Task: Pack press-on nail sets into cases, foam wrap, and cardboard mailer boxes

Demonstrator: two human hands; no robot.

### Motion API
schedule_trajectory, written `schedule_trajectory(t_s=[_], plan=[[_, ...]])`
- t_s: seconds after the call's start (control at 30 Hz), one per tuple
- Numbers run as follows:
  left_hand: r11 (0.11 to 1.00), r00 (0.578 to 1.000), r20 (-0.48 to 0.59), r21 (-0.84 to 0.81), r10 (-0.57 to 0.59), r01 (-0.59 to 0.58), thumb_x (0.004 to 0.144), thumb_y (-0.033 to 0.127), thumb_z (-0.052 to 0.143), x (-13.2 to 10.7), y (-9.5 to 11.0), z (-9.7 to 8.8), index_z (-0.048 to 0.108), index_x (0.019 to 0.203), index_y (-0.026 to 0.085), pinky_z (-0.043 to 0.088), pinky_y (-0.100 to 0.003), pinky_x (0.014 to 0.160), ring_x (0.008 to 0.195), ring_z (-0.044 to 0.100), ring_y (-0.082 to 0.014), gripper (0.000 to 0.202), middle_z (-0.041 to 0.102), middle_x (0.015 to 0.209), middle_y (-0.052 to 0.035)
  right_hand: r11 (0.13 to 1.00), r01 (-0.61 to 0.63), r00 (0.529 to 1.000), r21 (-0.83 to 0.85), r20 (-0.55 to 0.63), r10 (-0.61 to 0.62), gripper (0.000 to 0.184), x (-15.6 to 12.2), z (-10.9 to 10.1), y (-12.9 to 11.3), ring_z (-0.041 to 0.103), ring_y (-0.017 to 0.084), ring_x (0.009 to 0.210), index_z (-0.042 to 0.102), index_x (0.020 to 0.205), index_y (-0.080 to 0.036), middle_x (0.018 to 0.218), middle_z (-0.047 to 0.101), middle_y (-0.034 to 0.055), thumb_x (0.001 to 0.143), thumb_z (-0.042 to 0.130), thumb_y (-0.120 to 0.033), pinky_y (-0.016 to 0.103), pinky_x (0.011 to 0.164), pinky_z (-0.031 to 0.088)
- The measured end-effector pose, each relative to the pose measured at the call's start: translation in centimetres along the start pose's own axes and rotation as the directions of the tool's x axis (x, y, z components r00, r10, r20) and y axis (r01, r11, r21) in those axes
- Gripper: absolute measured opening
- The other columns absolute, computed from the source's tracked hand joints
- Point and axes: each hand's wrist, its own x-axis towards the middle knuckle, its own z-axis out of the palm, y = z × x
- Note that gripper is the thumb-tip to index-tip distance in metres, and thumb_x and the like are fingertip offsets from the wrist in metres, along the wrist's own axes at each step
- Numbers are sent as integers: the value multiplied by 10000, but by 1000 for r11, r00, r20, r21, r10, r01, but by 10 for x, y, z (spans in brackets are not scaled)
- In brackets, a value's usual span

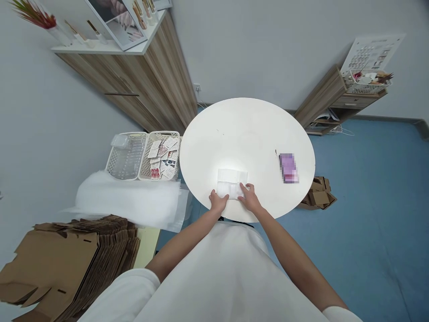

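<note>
A white foam sheet (232,175), partly folded over into a small flat packet, lies near the front edge of the round white table. At its near left corner my left hand (219,201) grips the edge, thumb laid toward the middle. My right hand (248,197) holds the right side of the same packet, with fingers on its top and thumb at the near edge. Whatever may be inside the folded foam is hidden from view.
A pixelated purple item (288,168) lies on the table (241,125) at right. To the left are a basket of cards (163,154), a basket of clear plastic cases (127,156), stacked foam sheets (127,197) and flat cardboard boxes (56,255). Cardboard (318,197) sits on the floor.
</note>
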Motion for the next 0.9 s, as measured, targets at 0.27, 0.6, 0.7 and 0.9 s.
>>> schedule_trajectory(t_s=[0.27,0.6,0.7,0.9], plan=[[981,999,28,-185,-43,48,763,292,561,6,10,-5,317,1221,184,481,-279,662,804,590,-148,530,559,995,-98,997,50,998,63,21,-51,636,1,6,1,459,191,1006,259,1297,-312,1249,207,58,722,528,-280,336,852,406],[976,963,170,-101,207,-192,649,217,623,0,41,-8,597,806,160,474,-244,621,631,547,-105,169,593,720,-10,991,102,994,82,32,-105,623,10,11,-6,479,156,850,346,1268,-292,955,376,24,690,575,-257,317,805,413],[972,955,182,-19,234,-235,658,188,593,-3,48,-1,590,765,171,467,-244,606,618,544,-110,108,586,683,-1,991,91,995,102,22,-93,582,12,12,-12,483,158,800,403,1230,-290,879,414,17,679,587,-244,304,756,420],[939,926,212,77,312,-334,714,211,521,-11,50,6,587,801,185,452,-273,655,675,559,-141,112,599,719,-10,978,89,996,189,-11,-89,551,11,6,-12,480,146,727,441,1209,-240,828,455,18,673,566,-232,288,711,425]])
